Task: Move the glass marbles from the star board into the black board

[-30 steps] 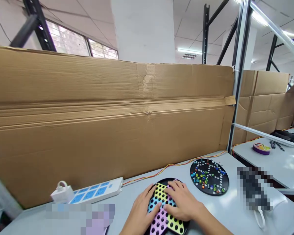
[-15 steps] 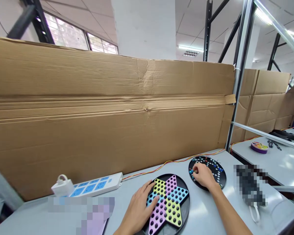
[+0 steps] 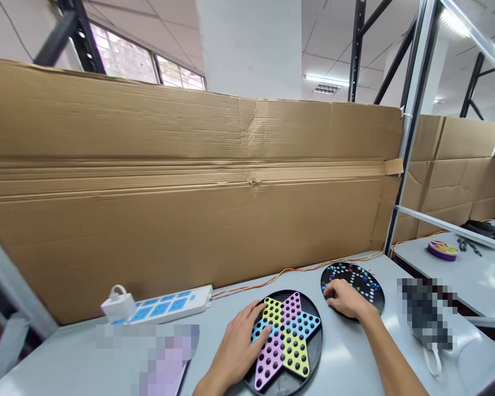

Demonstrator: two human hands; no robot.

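In the head view, a round black Chinese checkers board (image 3: 295,352) has a six-pointed star in yellow, pink and blue, full of holes. My left hand (image 3: 241,344) rests on its left edge, fingers stretched out and spread, thumb over the star. To the right lies a second round black board (image 3: 376,302) with white dots and small coloured marbles (image 3: 371,283), mostly blue, some red and green. My right hand (image 3: 344,297) is over its lower left part, fingers curled together. Whatever may be between those fingertips is hidden by the hand.
A white power strip (image 3: 175,305) with a plugged-in charger (image 3: 119,305) stands along the tall cardboard wall (image 3: 190,236). Red and yellow wires (image 3: 268,283) run behind the boards. A blurred purple item (image 3: 169,360) lies at left, a blurred dark item (image 3: 424,313) at right. A metal post (image 3: 408,126) rises beyond.
My right hand has shifted slightly toward the near left part of the marble board, fingers still curled. My left hand stays on the star board. The whole view has moved a little.
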